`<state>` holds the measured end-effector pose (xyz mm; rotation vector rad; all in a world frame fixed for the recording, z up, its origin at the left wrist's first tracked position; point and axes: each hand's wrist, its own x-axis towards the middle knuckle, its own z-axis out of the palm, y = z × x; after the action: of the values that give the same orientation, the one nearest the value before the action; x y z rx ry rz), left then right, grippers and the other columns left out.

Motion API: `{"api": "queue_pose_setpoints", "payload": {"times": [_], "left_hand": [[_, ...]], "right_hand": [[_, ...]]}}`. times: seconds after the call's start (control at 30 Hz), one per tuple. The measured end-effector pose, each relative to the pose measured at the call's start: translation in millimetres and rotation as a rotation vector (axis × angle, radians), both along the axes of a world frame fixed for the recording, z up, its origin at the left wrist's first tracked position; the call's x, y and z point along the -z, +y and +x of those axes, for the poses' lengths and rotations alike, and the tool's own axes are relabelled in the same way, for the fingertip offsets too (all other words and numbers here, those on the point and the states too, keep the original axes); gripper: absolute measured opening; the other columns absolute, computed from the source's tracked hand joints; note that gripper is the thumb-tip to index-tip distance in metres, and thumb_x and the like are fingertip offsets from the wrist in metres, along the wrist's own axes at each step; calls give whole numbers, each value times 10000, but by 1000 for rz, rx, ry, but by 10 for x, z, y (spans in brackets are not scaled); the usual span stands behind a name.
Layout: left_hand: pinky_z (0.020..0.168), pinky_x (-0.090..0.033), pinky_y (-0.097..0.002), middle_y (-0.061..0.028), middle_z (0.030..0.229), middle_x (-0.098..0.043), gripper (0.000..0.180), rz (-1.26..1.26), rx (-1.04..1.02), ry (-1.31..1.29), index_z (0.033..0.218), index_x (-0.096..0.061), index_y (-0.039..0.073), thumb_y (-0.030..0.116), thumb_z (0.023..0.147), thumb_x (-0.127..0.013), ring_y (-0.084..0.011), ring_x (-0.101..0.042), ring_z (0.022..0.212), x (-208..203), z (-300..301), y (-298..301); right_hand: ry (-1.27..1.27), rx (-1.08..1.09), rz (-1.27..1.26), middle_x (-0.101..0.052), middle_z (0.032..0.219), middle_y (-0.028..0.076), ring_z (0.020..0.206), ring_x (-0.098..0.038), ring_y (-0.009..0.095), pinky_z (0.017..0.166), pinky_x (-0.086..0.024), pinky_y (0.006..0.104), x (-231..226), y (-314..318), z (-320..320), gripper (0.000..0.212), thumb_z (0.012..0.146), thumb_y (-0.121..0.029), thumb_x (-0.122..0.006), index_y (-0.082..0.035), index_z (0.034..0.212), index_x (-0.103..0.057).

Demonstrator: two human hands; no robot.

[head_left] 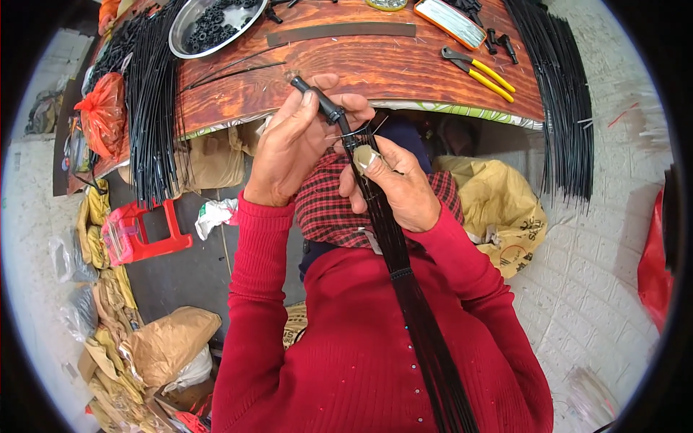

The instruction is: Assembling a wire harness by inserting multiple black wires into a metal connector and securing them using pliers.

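A black tube-shaped handle (321, 101) with a collar lies tilted across the fingers of my left hand (285, 148), its thumb pressed along the near side. From its lower end runs a long bundle of thin black strands (415, 303), hanging down over my red sweater, with a band around it partway. My right hand (404, 187) is closed on the bundle just below the handle. A worn tan wrap (367, 159) covers the right thumb's tip. Around the top of the strands sits a thin black loop (354, 133); whether the fingers grip it is unclear.
On the wooden table (238, 101) stand a metal bowl (206, 50) of black rings, yellow-handled cutters (484, 76), a flat dark strip (339, 30) and an orange-rimmed tray (447, 25). Strand bundles (567, 123) hang off both ends. A red stool (173, 227) is at left.
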<state>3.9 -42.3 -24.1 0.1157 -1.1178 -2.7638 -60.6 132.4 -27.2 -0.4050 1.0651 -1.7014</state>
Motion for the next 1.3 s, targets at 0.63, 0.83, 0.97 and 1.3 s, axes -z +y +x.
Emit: {"api": "queue_pose_setpoints", "payload": {"times": [0.63,0.83,0.97,1.3], "left_hand": [[819,-531,-293,-151,1056,-678,473,-411,-175,-226,1316,-499,9,302,955,-582,-182,-662,953,-76,48,2],[736,-520,-258,-136,1024,-686,479,-413,-143,-222,1318,-506,16,289,939,-613,-156,-663,903,15,37,-36],[709,-513,-245,-136,1024,-685,492,-333,-117,-220,1329,-494,19,283,934,-622,-152,-662,889,35,28,-38],[776,-492,-255,-133,1045,-675,531,-339,-98,-130,1347,-481,-2,268,919,-644,-133,-628,916,9,35,-29]], "right_hand": [[21,-21,7,-640,810,91,596,-590,98,565,-475,203,-28,-40,-2,422,986,-335,-517,9,1232,-515],[4,-18,1,-641,810,93,594,-591,100,561,-474,204,-15,-29,-8,403,992,-307,-509,11,1239,-513],[11,-17,-17,-640,811,93,593,-591,100,557,-472,205,-8,-35,-20,398,995,-303,-503,10,1241,-513],[8,-19,-1,-639,808,86,595,-587,97,559,-474,205,-19,-43,-22,409,998,-331,-498,6,1229,-514]]}}
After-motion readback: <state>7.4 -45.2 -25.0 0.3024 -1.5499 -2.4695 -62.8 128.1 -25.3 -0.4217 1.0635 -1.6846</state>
